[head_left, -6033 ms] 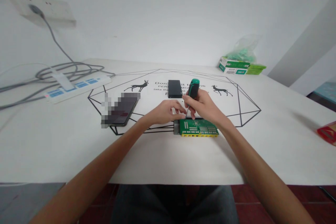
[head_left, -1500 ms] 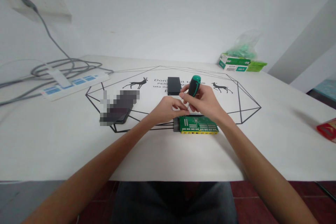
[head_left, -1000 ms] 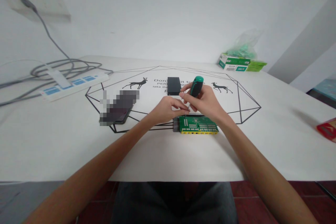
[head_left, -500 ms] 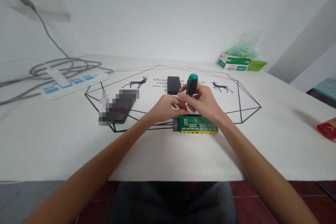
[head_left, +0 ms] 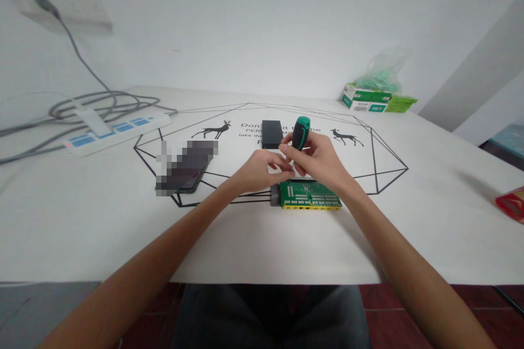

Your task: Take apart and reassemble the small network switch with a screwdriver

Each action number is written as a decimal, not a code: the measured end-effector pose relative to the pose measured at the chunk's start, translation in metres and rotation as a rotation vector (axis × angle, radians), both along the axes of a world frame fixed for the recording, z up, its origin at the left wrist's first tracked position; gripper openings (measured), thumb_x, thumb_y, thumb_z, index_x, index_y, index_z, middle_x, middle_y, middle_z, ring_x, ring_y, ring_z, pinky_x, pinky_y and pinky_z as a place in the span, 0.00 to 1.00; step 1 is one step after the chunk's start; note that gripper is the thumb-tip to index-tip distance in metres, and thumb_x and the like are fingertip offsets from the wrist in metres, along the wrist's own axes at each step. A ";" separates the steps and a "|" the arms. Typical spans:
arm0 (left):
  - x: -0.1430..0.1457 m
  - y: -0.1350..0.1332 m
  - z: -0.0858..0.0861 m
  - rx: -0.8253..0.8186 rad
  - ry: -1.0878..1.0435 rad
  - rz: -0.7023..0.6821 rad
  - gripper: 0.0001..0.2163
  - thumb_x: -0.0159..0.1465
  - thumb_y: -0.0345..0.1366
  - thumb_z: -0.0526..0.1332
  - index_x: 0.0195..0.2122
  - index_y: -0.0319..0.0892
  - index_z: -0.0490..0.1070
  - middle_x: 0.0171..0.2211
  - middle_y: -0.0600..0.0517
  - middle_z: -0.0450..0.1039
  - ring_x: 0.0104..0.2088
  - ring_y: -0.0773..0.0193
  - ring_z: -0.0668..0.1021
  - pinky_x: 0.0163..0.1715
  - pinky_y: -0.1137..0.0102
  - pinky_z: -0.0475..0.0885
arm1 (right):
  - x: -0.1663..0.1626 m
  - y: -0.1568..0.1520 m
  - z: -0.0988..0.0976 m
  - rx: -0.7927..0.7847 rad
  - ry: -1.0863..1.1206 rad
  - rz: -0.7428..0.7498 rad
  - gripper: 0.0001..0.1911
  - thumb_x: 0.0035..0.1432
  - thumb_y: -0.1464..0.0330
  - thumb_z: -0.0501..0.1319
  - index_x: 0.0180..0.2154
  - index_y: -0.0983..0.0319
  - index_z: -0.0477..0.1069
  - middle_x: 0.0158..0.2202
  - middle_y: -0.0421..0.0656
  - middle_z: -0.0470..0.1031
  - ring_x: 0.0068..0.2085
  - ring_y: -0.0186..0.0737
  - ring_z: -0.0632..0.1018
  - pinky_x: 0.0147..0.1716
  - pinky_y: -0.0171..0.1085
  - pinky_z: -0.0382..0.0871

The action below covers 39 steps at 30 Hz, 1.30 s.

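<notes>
My right hand (head_left: 317, 158) is closed around a screwdriver (head_left: 302, 132) with a green and black handle, held nearly upright with its shaft down. Against the lower part of the shaft, my left hand (head_left: 262, 169) has its thumb and fingertips pinched together; whatever they hold is too small to make out. Both hands are over the back left part of a green circuit board (head_left: 311, 193), which has a row of yellow ports along its near edge. The screwdriver's tip is hidden by the fingers. Beyond the hands lies a small dark box (head_left: 272, 133).
A phone (head_left: 186, 172), partly blurred out, lies left on the white table (head_left: 229, 240). Farther left are a power strip (head_left: 118, 130) and coiled grey cables (head_left: 102, 99). Green and white boxes (head_left: 364, 97) with a plastic bag stand back right. A red object (head_left: 511, 204) sits at the right edge.
The screwdriver's handle tilts slightly more to the right, and its lower end with my fingertips appears a little higher off the board. Otherwise both hands stay in nearly the same place.
</notes>
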<state>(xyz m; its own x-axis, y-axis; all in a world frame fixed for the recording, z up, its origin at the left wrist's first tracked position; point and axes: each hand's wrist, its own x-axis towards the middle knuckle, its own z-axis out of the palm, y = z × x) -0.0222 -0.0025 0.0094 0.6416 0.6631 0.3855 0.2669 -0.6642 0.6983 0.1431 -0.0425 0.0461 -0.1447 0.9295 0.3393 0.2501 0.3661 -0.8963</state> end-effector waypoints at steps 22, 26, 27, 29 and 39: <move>-0.002 0.002 0.000 0.060 0.008 -0.031 0.07 0.60 0.34 0.64 0.34 0.40 0.81 0.33 0.50 0.82 0.35 0.63 0.82 0.42 0.68 0.74 | 0.002 0.001 -0.003 -0.011 0.019 0.048 0.14 0.56 0.58 0.65 0.34 0.63 0.71 0.25 0.39 0.72 0.18 0.28 0.68 0.16 0.33 0.59; -0.003 0.003 0.001 0.053 0.017 -0.038 0.08 0.60 0.35 0.63 0.35 0.41 0.81 0.34 0.50 0.82 0.37 0.62 0.82 0.44 0.67 0.74 | 0.003 0.002 -0.003 0.010 0.019 0.043 0.14 0.56 0.58 0.65 0.34 0.63 0.71 0.25 0.39 0.72 0.18 0.29 0.68 0.16 0.33 0.59; -0.004 0.003 0.001 0.048 0.019 -0.040 0.08 0.60 0.36 0.63 0.35 0.41 0.81 0.34 0.49 0.82 0.37 0.62 0.82 0.44 0.67 0.74 | 0.003 0.003 -0.003 0.015 0.020 0.045 0.14 0.56 0.58 0.65 0.35 0.63 0.71 0.24 0.39 0.72 0.18 0.29 0.69 0.16 0.33 0.59; -0.004 0.003 0.001 0.042 0.024 -0.047 0.08 0.60 0.36 0.63 0.35 0.40 0.81 0.34 0.49 0.82 0.37 0.62 0.82 0.44 0.67 0.75 | 0.003 0.003 -0.003 0.015 0.019 0.048 0.14 0.56 0.58 0.65 0.34 0.63 0.71 0.24 0.39 0.72 0.18 0.29 0.69 0.16 0.33 0.60; -0.003 0.004 -0.003 0.066 0.036 -0.029 0.07 0.59 0.35 0.64 0.32 0.41 0.81 0.32 0.49 0.82 0.36 0.62 0.82 0.43 0.69 0.75 | 0.002 0.002 -0.005 0.006 -0.010 0.062 0.14 0.57 0.57 0.64 0.34 0.62 0.71 0.25 0.38 0.71 0.19 0.29 0.68 0.17 0.33 0.60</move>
<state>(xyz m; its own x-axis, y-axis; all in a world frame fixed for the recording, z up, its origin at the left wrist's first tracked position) -0.0252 0.0018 0.0064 0.6746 0.6178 0.4041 0.2705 -0.7161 0.6434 0.1453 -0.0403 0.0414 -0.2058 0.9165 0.3431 0.2358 0.3868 -0.8915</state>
